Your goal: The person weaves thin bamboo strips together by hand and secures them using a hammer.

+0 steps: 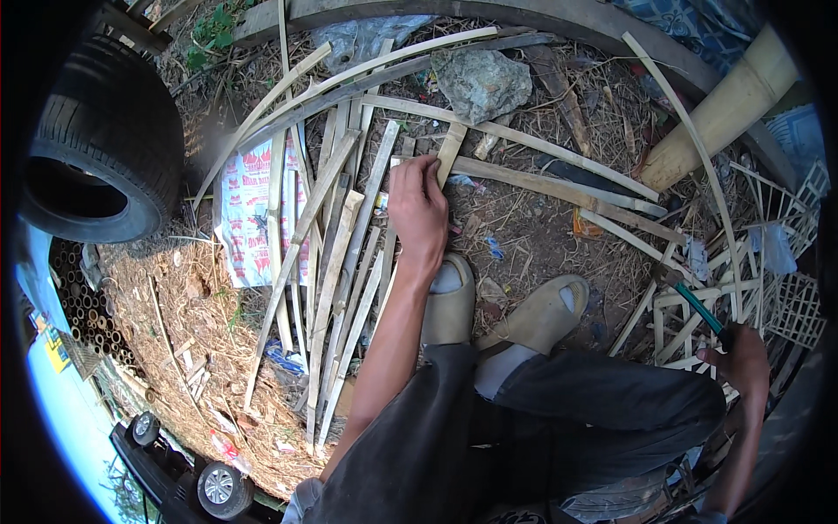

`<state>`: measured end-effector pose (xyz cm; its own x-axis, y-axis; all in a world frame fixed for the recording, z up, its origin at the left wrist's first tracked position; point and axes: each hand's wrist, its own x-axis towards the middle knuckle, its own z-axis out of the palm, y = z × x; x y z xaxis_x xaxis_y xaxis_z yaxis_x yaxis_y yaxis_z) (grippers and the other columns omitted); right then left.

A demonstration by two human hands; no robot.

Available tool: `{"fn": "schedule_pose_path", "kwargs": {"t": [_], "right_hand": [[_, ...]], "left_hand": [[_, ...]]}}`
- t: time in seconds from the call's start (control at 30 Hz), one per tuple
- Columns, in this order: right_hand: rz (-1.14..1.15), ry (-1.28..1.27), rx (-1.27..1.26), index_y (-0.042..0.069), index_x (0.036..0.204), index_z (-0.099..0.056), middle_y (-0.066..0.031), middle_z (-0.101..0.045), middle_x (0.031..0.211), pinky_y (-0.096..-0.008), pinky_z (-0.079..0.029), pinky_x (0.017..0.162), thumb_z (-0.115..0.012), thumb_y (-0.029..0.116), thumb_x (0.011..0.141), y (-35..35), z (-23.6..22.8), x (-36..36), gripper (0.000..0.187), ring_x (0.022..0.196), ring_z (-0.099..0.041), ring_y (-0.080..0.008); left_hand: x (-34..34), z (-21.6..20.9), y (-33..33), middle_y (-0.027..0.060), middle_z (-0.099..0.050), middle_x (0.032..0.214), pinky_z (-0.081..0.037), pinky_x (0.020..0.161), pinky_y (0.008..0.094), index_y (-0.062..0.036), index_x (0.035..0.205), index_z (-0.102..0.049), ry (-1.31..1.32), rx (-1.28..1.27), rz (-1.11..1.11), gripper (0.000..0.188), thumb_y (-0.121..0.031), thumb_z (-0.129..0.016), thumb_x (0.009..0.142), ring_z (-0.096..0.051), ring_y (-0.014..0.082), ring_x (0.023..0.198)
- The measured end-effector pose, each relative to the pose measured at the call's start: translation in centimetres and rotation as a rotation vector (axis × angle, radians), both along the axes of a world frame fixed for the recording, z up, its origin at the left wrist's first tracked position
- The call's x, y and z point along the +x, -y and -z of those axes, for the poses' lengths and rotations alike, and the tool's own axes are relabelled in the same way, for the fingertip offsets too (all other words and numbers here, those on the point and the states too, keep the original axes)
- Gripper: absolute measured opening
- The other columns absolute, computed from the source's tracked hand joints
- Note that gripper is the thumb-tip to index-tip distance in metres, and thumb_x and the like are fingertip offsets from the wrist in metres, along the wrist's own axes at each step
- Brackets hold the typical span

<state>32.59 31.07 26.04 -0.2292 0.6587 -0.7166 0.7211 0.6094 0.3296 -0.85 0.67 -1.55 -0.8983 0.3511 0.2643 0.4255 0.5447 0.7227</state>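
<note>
My left hand (417, 205) is in the middle, its fingers closed in a pinch on a short pale bamboo strip (451, 150). The strip's upper end meets long bamboo strips near a grey rock (483, 85). Off to the right, my right hand (742, 362) grips the black lower end of a hammer (694, 301) with a teal handle. Its small rusty-looking head points up and left, over the ends of several strips. More split bamboo strips (340, 236) lie fanned out left of my left forearm. The tips of my left fingers are partly hidden.
A tyre (105, 148) stands at the left, near a printed sheet (253, 210) under strips. A thick bamboo pole (720, 109) leans at the upper right. White plastic lattice pieces (690, 319) lie by my right hand. My sandalled feet (541, 314) rest on the littered soil.
</note>
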Motion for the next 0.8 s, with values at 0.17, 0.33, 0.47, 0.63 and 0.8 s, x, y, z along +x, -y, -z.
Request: {"fn": "schedule_pose_path", "kwargs": {"t": [0.17,0.33,0.47,0.63,0.8], "right_hand": [[0.432,-0.259,-0.076,-0.003,0.074,-0.055,-0.0067,-0.041,0.06,-0.038,-0.036,0.057,-0.09,0.021,0.08,4.1,0.0,-3.3,0.044,0.06,-0.036,-0.0167],[0.274,-0.729,-0.004,-0.001,0.077,-0.056,-0.0095,-0.046,0.055,-0.036,-0.036,0.051,-0.084,0.028,0.091,9.9,11.1,-8.0,0.043,0.052,-0.04,-0.0159],[0.197,-0.816,0.08,0.002,0.082,-0.063,-0.0166,-0.058,0.06,-0.0455,-0.046,0.059,-0.082,0.039,0.091,11.2,18.5,-13.6,0.043,0.057,-0.059,-0.0392],[0.317,-0.997,0.073,0.002,0.078,-0.062,-0.0087,-0.053,0.057,-0.0401,-0.041,0.055,-0.083,0.042,0.092,12.4,23.5,-15.1,0.048,0.05,-0.048,-0.0243],[0.498,-1.176,-0.06,0.002,0.074,-0.06,0.0028,-0.044,0.057,-0.0295,-0.033,0.052,-0.08,0.032,0.097,14.1,22.9,-15.4,0.042,0.058,-0.038,-0.0056]], "left_hand": [[0.6,0.4,-1.0,0.0172,-0.07,0.095,-0.054,0.078,0.0418,-0.0005,0.104,-0.07,0.018,0.005,0.006,0.01,0.002,-0.07,0.094,-0.069,0.0349,0.088],[0.4,0.5,-0.4,0.0175,-0.071,0.095,-0.054,0.077,0.0404,0.0004,0.103,-0.071,0.049,0.024,-0.02,0.008,0.0,-0.069,0.096,-0.071,0.0342,0.085],[0.3,0.2,0.3,0.0176,-0.072,0.095,-0.055,0.077,0.0396,0.0007,0.103,-0.071,0.083,0.005,-0.049,0.008,0.0,-0.069,0.096,-0.071,0.0334,0.084],[0.5,-0.3,-0.6,0.0172,-0.072,0.094,-0.055,0.077,0.0396,0.0003,0.103,-0.072,0.096,0.058,-0.034,0.009,0.0,-0.071,0.095,-0.07,0.033,0.083],[-0.3,-1.0,-0.1,0.0169,-0.072,0.101,-0.055,0.08,0.0397,0.0001,0.104,-0.071,-0.049,0.054,0.028,0.011,0.002,-0.07,0.094,-0.07,0.0331,0.089]]}}
